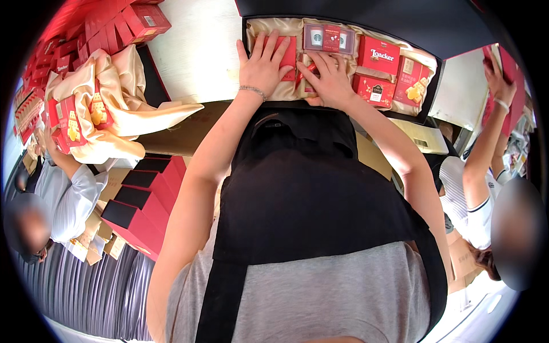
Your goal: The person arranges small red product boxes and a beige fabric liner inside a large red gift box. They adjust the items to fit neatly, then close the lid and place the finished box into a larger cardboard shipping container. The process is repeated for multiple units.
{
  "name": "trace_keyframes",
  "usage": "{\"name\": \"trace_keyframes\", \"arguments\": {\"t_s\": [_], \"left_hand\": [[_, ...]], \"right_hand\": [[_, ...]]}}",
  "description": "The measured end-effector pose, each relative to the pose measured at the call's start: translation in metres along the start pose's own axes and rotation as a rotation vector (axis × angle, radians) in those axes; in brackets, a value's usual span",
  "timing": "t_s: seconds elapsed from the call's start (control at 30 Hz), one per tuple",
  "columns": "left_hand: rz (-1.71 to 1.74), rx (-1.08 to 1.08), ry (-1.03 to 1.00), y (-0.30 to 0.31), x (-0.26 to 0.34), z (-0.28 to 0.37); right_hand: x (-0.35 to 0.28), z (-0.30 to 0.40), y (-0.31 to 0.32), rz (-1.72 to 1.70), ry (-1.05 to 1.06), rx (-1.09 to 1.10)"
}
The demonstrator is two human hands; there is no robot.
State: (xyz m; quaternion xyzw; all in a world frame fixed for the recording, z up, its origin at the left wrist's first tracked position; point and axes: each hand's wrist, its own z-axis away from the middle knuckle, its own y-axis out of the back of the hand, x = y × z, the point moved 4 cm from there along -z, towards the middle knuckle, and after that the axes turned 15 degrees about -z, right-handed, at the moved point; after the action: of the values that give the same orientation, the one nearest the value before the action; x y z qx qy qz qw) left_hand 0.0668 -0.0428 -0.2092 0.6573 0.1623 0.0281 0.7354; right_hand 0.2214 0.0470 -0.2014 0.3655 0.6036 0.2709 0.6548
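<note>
A black gift box [433, 96], lined with cream satin [279, 23], lies open before me. My left hand [262, 64] rests flat, fingers spread, on a red packet [289, 49] in the left compartment. Over the lower middle compartment, my right hand [329, 80] curves its fingers down beside a red strip [305, 73]; what lies beneath is mostly hidden. Above it sits a boxed cup set [331, 38] with a red band. To the right are a red Loacker box [379, 55], a red Chali box [374, 91] and a red biscuit box [412, 81].
The dark lid [364, 21] stands behind. At left, a co-worker handles biscuit boxes [68, 120] by draped satin [116, 107]; red boxes [128, 25] pile beyond. Red-and-black cartons [146, 201] stand below. At right, another person's hand [499, 85] holds a red panel [506, 98].
</note>
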Motion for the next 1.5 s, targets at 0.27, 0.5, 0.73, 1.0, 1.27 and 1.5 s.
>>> {"name": "trace_keyframes", "arguments": {"t_s": [0.27,0.5,0.73,1.0,1.27,1.5], "left_hand": [[-0.018,0.032,-0.006,-0.003,-0.001,-0.001],[0.018,0.010,0.006,-0.003,0.000,0.001],[-0.041,-0.032,-0.022,-0.002,0.006,-0.002],[0.290,0.194,-0.390,0.012,0.010,0.030],[0.254,0.123,-0.480,0.003,0.047,0.033],[0.572,0.274,-0.321,-0.004,0.046,0.026]], "right_hand": [[0.006,0.004,0.003,0.063,-0.064,-0.156],[0.011,0.003,-0.002,0.085,-0.018,-0.191],[0.019,0.002,-0.015,0.138,-0.008,-0.195],[0.011,0.010,0.015,-0.149,0.030,-0.048],[0.011,0.012,0.006,-0.138,0.007,-0.072],[0.013,0.008,0.007,0.037,-0.060,-0.185]]}}
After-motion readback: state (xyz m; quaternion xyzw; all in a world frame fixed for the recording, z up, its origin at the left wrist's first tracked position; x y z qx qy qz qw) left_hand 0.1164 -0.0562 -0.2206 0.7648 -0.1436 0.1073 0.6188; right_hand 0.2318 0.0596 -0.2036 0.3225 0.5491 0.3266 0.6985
